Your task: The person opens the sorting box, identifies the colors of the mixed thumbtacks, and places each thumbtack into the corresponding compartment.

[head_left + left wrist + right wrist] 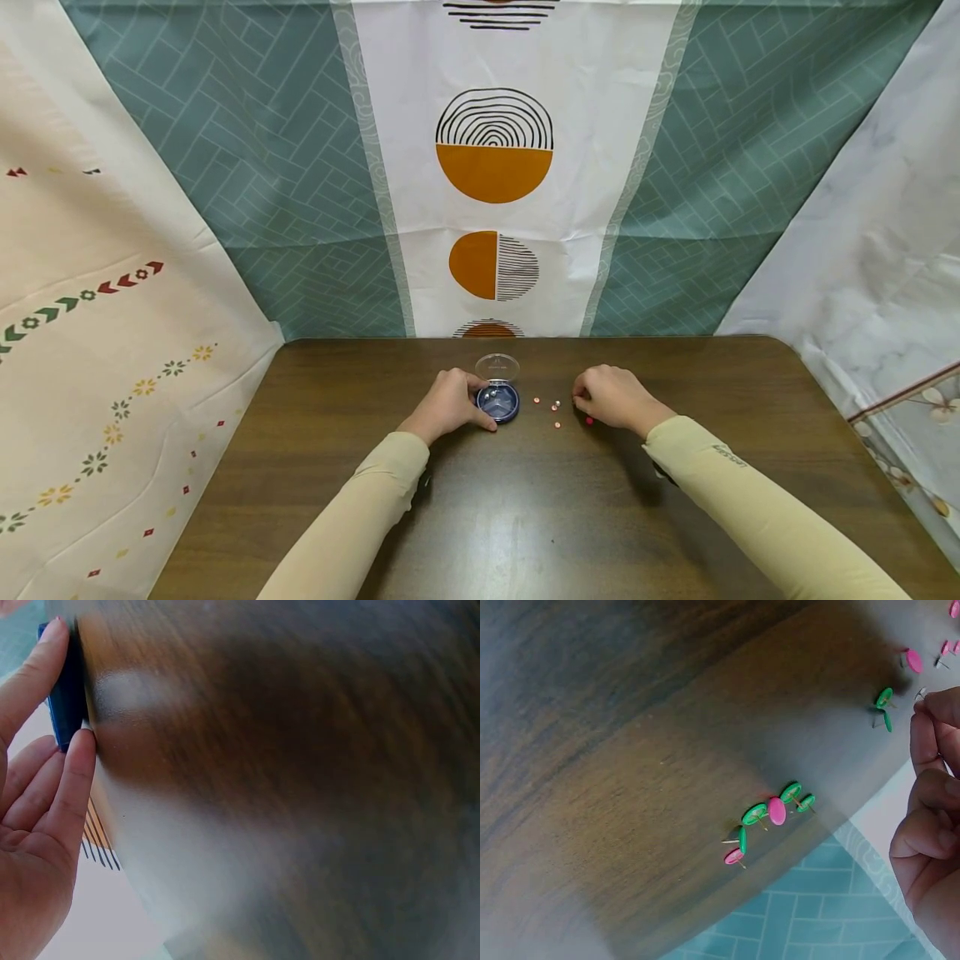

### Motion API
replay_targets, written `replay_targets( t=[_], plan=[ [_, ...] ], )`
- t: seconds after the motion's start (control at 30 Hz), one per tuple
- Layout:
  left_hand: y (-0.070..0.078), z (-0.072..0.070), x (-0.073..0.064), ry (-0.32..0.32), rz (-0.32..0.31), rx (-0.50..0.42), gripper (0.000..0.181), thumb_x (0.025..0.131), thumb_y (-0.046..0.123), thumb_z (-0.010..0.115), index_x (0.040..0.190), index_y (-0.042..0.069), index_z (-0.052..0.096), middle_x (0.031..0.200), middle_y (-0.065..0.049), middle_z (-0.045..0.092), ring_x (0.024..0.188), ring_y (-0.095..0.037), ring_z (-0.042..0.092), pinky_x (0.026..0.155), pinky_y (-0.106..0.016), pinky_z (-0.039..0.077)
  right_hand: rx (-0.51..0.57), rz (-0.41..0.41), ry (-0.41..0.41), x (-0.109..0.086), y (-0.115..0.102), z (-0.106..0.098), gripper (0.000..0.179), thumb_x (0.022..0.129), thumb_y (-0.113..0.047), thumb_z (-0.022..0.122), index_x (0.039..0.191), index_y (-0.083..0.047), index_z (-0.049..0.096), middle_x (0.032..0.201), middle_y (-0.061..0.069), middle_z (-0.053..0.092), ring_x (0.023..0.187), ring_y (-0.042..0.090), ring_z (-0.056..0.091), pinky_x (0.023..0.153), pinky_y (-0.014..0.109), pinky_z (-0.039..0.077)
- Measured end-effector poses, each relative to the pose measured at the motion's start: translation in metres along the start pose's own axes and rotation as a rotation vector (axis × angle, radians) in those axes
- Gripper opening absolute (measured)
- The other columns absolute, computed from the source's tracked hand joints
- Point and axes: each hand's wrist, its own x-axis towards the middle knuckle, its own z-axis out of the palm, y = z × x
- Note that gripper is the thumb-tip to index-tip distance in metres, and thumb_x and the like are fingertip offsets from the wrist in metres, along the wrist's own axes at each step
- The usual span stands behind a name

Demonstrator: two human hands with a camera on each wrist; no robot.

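On the table I see the round blue case left of my right hand, whose fingertips pinch a thumbtack, loose tacks lying between, while my nearer left hand grips it.

The right hand hides round green thumbtacks from the head view near the far edge of the brown wooden table, whose near edge is cropped.
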Motion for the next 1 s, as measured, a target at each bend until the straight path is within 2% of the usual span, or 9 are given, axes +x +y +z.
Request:
replay_targets(
  t=[0.1,0.17,0.4,0.47,0.57,0.7,0.8,0.93,1.0],
  plan=[
    [0.000,0.000,0.000,0.001,0.003,0.000,0.073,0.047,0.035,0.093,0.113,0.013,0.069,0.083,0.004,0.070,0.069,-0.008,0.058,0.070,-0.025,0.050,0.034,0.019,0.005,0.000,0.001,-0.003,0.008,0.085,-0.024,0.064,0.081,-0.022,0.071,0.077,-0.011,0.065,0.068,0.006,0.057,0.062,0.032,0.049],
    [0.000,0.000,0.000,0.001,0.004,-0.001,0.073,0.047,0.035,0.093,0.113,0.013,0.069,0.084,0.005,0.070,0.069,-0.008,0.058,0.070,-0.025,0.050,0.098,0.036,0.005,0.001,0.002,-0.007,0.008,0.086,-0.025,0.064,0.085,-0.021,0.071,0.082,-0.009,0.066,0.068,0.006,0.057,0.062,0.030,0.048],
    [0.000,-0.001,0.000,0.003,0.002,-0.001,0.073,0.047,0.035,0.093,0.113,0.014,0.069,0.077,0.004,0.068,0.069,-0.008,0.058,0.069,-0.025,0.050,0.605,0.061,0.025,0.006,0.005,-0.020,0.020,0.091,-0.023,0.061,0.099,-0.007,0.071,0.099,0.011,0.070,0.081,0.014,0.060,0.071,0.027,0.048],
    [0.000,0.000,0.000,0.004,0.002,0.000,0.073,0.047,0.035,0.093,0.113,0.014,0.069,0.076,0.004,0.068,0.069,-0.008,0.058,0.069,-0.026,0.050,0.691,0.072,0.046,0.007,0.006,-0.023,0.020,0.091,-0.025,0.061,0.099,-0.009,0.071,0.103,0.013,0.069,0.086,0.016,0.061,0.075,0.028,0.049],
    [0.000,-0.001,-0.001,0.006,0.003,0.000,0.073,0.047,0.035,0.093,0.113,0.014,0.069,0.078,0.004,0.068,0.069,-0.008,0.058,0.069,-0.026,0.050,0.779,0.101,0.058,0.008,0.005,-0.028,0.020,0.091,-0.030,0.061,0.099,-0.014,0.070,0.104,0.009,0.069,0.091,0.018,0.059,0.077,0.028,0.048],
    [0.001,-0.001,-0.001,0.004,0.006,-0.001,0.073,0.047,0.035,0.093,0.113,0.013,0.069,0.082,0.004,0.070,0.069,-0.008,0.058,0.069,-0.025,0.050,0.874,0.167,0.037,0.009,0.003,-0.032,0.025,0.090,-0.038,0.059,0.103,-0.018,0.068,0.094,-0.001,0.064,0.077,0.015,0.050,0.063,0.026,0.043],
    [0.001,-0.001,-0.001,0.001,0.008,-0.001,0.073,0.048,0.035,0.093,0.114,0.013,0.069,0.082,0.004,0.070,0.069,-0.008,0.058,0.068,-0.025,0.049,0.938,0.205,0.016,0.010,0.001,-0.034,0.030,0.091,-0.041,0.058,0.107,-0.017,0.067,0.084,-0.002,0.055,0.063,0.013,0.039,0.052,0.025,0.036],
    [0.001,-0.001,0.000,0.003,0.005,0.005,0.073,0.047,0.035,0.093,0.113,0.013,0.069,0.083,0.003,0.070,0.069,-0.008,0.058,0.069,-0.025,0.049,1.010,0.212,-0.009,0.012,-0.007,-0.040,0.031,0.092,-0.036,0.058,0.110,-0.012,0.066,0.080,-0.002,0.050,0.054,0.010,0.031,0.049,0.024,0.031],
    [0.001,-0.001,0.000,0.000,0.004,0.005,0.073,0.047,0.036,0.093,0.113,0.013,0.069,0.085,0.003,0.071,0.070,-0.008,0.058,0.070,-0.026,0.049,1.025,0.214,-0.021,0.010,-0.015,-0.047,0.031,0.093,-0.034,0.057,0.112,-0.011,0.065,0.086,-0.003,0.054,0.054,0.009,0.032,0.050,0.024,0.032]
  ],
)
